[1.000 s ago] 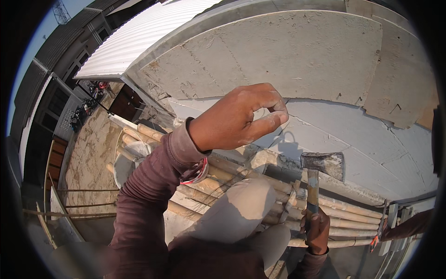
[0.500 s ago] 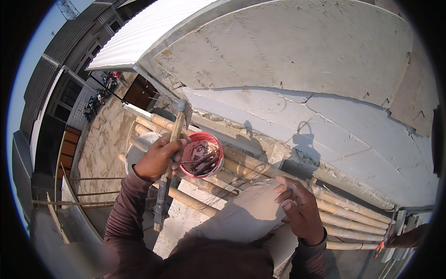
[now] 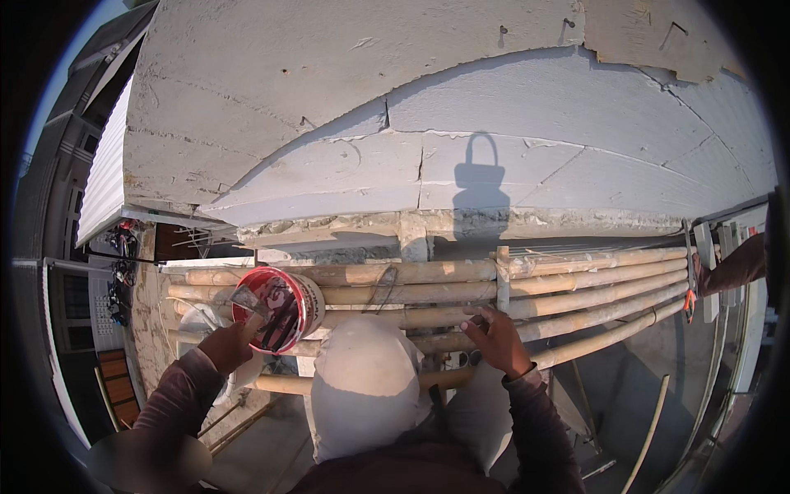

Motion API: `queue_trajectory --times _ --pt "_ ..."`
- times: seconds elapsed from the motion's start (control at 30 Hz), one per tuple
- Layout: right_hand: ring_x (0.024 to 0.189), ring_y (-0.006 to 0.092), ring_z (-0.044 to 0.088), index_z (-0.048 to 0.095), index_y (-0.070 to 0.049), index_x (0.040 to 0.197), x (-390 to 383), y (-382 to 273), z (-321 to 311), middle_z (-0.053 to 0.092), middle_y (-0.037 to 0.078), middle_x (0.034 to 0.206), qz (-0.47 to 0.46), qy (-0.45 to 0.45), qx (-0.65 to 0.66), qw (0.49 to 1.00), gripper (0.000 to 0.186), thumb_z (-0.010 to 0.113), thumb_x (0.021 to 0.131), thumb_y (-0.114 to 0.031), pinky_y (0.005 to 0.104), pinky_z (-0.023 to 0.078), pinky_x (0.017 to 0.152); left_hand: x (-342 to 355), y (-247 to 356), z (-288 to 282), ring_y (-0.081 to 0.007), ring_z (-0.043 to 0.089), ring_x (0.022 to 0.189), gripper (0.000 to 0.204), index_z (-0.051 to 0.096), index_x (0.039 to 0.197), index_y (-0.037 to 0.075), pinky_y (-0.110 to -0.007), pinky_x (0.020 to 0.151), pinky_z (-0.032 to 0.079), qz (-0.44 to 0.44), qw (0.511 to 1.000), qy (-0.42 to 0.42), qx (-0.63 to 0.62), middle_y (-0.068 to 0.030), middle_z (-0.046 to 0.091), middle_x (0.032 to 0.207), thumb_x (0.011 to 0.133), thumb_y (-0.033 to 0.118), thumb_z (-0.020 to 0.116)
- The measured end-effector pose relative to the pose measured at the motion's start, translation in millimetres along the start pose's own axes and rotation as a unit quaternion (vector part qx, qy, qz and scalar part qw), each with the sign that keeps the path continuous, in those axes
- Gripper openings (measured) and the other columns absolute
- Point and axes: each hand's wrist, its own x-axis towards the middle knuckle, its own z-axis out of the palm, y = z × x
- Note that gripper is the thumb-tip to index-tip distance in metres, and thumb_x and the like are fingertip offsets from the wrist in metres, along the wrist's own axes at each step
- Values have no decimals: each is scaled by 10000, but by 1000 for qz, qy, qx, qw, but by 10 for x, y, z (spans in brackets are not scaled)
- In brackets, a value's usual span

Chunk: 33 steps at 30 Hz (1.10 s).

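fingers (image 3: 481, 323) on poles (image 3: 592, 284) (one bucket (image 3: 280, 309))

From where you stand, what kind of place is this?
Probably a bamboo scaffold high on an outside building wall: bamboo poles lashed side by side underfoot, a rough plastered wall in front, and a courtyard and rooftops far below.

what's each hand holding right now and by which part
The left hand grips a tool's handle, its flat blade inside the round red bucket. The right hand holds nothing, resting on bamboo poles.

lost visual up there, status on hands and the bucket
Left hand holds a trowel dipped in the red bucket. Right hand rests on the bamboo poles. Nothing blocking.
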Motion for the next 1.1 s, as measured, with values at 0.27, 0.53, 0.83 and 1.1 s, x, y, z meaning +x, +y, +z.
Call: queue_trajectory --times 0.27,0.53,0.83,1.1 --pt "936 390 672 642 26 1164 1323 647 1119 693 211 1008 -25 60 -26 998 410 687 894 -279 445 530 827 558 -253 308 -420 670 889 420 489 1364 78 -484 748 535 76 996 11 -48 -230 670 974 972 226 498" --pt "1055 367 631 661 -33 1157 1762 867 1683 651 180 1033 -34 108 -133 985 362 683 874 -258 450 506 903 1064 -540 573 -372 680 958 316 638 1188 103 -504 794 550 79 986 76 128 -203 681 1054 979 312 526" --pt "803 170 662 653 9 853 1036 554 534 668 80 777 -6 -92 204 975 405 575 1004 -359 353 530 782 437 478 -266 -358 638 849 206 638 1070 51 -467 721 556 76 982 171 11 -149 643 964 954 211 581" --pt "858 170 676 622 19 896 467 104 -281 682 89 862 16 1 313 950 348 557 1035 -293 316 561 818 666 1374 -175 -117 570 1022 375 510 1333 -6 -303 918 472 166 782 108 -592 -43 607 1101 1033 213 560"
